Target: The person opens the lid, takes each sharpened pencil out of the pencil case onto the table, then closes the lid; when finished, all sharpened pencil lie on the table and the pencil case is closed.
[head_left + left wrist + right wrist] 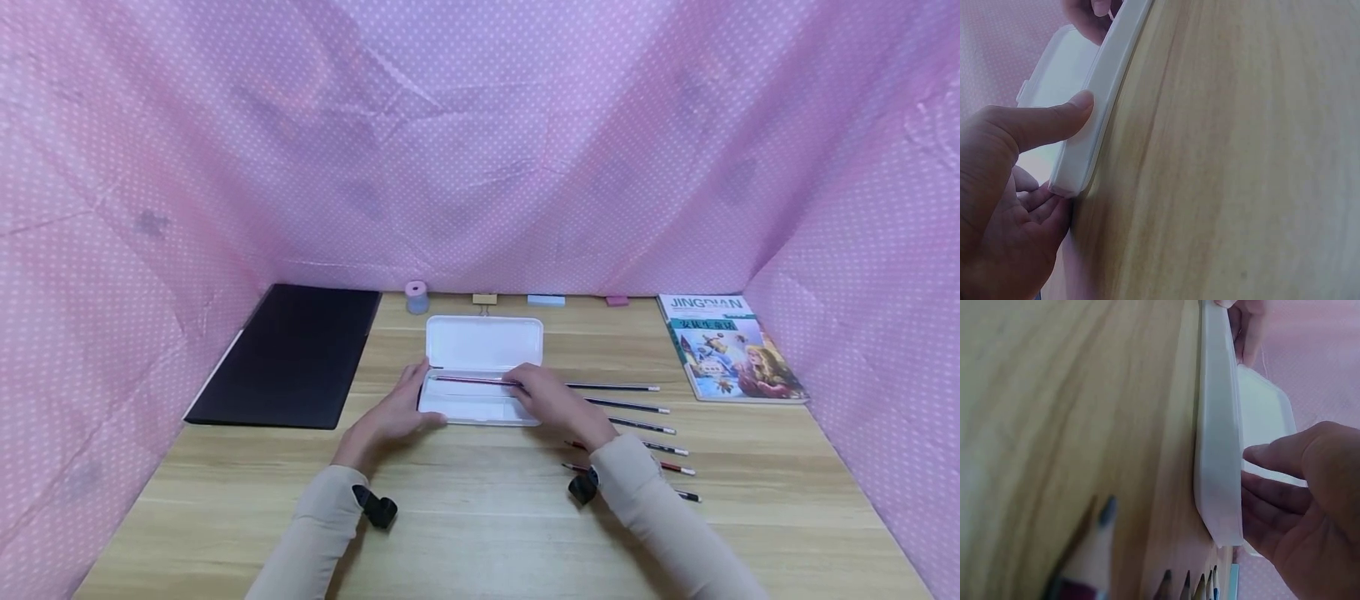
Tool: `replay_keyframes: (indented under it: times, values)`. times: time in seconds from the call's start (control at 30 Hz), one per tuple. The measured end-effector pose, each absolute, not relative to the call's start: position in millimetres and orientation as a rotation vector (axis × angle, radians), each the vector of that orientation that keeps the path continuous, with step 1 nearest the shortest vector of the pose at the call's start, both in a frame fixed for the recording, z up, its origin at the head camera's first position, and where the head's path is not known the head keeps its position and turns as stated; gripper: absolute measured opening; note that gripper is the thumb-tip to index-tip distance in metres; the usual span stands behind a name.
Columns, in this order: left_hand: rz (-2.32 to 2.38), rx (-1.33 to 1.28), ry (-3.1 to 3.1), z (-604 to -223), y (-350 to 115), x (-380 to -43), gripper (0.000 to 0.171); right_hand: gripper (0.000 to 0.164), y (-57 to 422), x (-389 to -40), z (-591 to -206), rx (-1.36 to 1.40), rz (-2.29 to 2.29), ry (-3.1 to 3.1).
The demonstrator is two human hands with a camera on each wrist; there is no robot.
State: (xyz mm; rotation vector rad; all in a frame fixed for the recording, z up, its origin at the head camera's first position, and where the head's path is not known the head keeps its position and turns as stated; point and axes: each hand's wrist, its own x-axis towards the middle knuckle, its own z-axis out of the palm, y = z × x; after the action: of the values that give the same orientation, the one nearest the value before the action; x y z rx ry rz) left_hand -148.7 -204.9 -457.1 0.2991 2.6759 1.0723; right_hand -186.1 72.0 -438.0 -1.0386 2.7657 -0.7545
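Note:
A white pencil case (463, 410) lies on the table with its lid (484, 342) raised at the back. My left hand (393, 412) holds the case's left end, thumb against the front wall and fingers round the side, as the left wrist view shows. Inside, along the back, lies a dark red pencil (468, 381). My right hand (551, 398) reaches over the case's right end and pinches that pencil near its right end. In the right wrist view the case wall (1219, 425) hides the pencil from sight.
Several pencils (636, 425) lie in a row to the right, partly under the right forearm. A black folder (292, 358) lies left, a magazine (731, 354) right. Along the back stand a small round container (416, 298), a binder clip (484, 299), a pale blue block (546, 300) and a pink eraser-like block (617, 301).

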Motion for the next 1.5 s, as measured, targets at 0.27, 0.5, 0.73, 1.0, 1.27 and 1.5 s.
replay_keyframes:
  times: [0.27,0.5,0.73,1.0,1.27,1.5]
  values:
    - [1.076,0.319,2.675,-457.6,-205.3,-149.2,0.104,0.026,74.0,-188.4,-433.5,-0.943,-0.75,2.655]
    - [1.063,0.3,2.679,-458.9,-206.2,-149.8,0.105,0.026,73.7,-188.7,-428.7,-0.937,-0.749,2.585]
    - [1.054,0.287,2.671,-461.2,-206.7,-150.1,0.105,0.022,71.7,-190.3,-429.8,-0.888,-0.795,2.565]
    - [1.087,0.303,2.685,-462.8,-207.2,-151.1,0.106,0.019,80.2,-191.2,-425.8,-0.915,-0.949,2.571]
    - [1.054,0.303,2.691,-460.0,-206.7,-149.3,0.107,0.019,114.0,-178.0,-405.0,-0.96,-1.021,2.596]
    - [1.052,0.336,2.702,-459.3,-208.2,-148.9,0.107,0.019,157.0,-149.5,-400.0,-0.932,-1.054,2.648]
